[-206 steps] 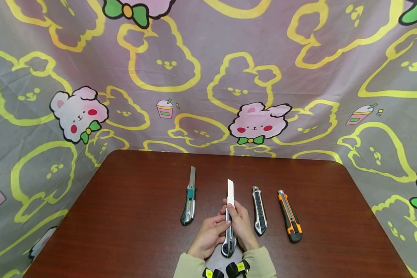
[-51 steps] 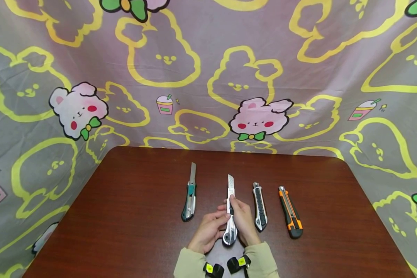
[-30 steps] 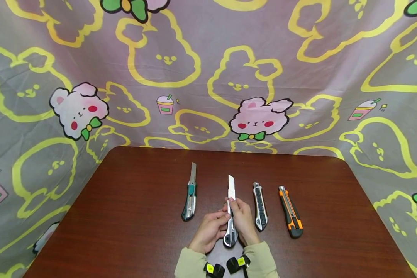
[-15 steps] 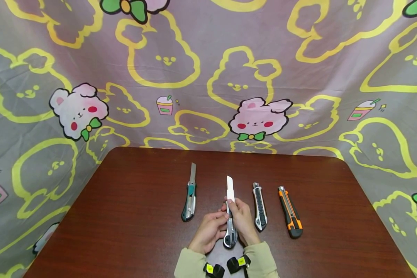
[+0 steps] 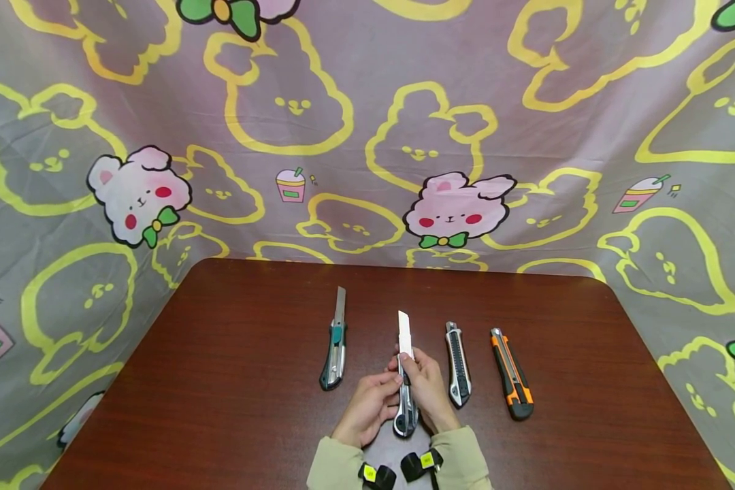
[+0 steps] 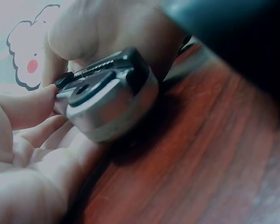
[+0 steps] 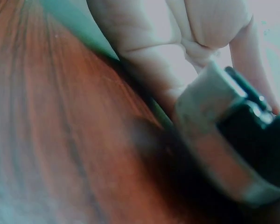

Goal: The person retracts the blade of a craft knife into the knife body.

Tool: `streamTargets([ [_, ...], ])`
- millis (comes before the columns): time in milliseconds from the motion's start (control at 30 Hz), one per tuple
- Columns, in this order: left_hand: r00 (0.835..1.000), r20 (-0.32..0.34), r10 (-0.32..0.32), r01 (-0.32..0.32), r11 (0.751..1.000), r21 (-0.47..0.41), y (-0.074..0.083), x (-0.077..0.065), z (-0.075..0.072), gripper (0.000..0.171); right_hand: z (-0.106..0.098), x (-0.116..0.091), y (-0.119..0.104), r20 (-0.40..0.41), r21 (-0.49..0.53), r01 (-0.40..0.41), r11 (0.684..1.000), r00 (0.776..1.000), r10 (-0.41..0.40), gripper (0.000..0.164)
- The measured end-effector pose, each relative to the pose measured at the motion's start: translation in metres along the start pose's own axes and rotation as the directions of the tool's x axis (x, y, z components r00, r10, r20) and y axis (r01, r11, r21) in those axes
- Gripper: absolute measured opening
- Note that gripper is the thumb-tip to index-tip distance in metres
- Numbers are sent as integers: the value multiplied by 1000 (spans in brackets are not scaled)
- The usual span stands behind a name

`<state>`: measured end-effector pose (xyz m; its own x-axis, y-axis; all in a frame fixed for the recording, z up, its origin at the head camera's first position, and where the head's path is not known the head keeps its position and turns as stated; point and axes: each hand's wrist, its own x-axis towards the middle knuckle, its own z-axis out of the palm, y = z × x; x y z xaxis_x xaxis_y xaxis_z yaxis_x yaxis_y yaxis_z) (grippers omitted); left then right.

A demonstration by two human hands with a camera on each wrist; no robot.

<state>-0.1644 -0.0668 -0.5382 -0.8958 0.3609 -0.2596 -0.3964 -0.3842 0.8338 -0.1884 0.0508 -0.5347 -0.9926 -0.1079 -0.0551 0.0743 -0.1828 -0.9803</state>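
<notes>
In the head view a snap-off utility knife [image 5: 405, 416], silver and black, points away from me with its long blade [image 5: 405, 332] extended. My right hand [image 5: 430, 389] grips it from the right, thumb on top near the blade's base. On the other side my left hand [image 5: 367, 408] pinches the handle between thumb and fingers. The left wrist view has the rounded butt of the knife [image 6: 112, 98] close up, above the left hand's palm. Blurred in the right wrist view is the same knife end [image 7: 233, 140]. The hands partly cover the handle.
Left of the hands lies a teal-and-black utility knife [image 5: 334, 354], blade out. To the right are a silver-and-black one [image 5: 459, 367] and an orange-and-black one [image 5: 512, 378]. All rest on the brown table [image 5: 233, 381], enclosed by a patterned curtain [image 5: 343, 88].
The held knife has turned slightly, its blade tip drifting a little left and the light on the blade altering. Both hands keep their hold. The other knives have not moved.
</notes>
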Motion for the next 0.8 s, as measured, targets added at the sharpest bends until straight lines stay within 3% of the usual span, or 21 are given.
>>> streamTargets([
  [800,1000,-14,12,-12,1000,-5,0,0,0,38,0,-1,-4,55,-8,-9,1000,998,10,28],
])
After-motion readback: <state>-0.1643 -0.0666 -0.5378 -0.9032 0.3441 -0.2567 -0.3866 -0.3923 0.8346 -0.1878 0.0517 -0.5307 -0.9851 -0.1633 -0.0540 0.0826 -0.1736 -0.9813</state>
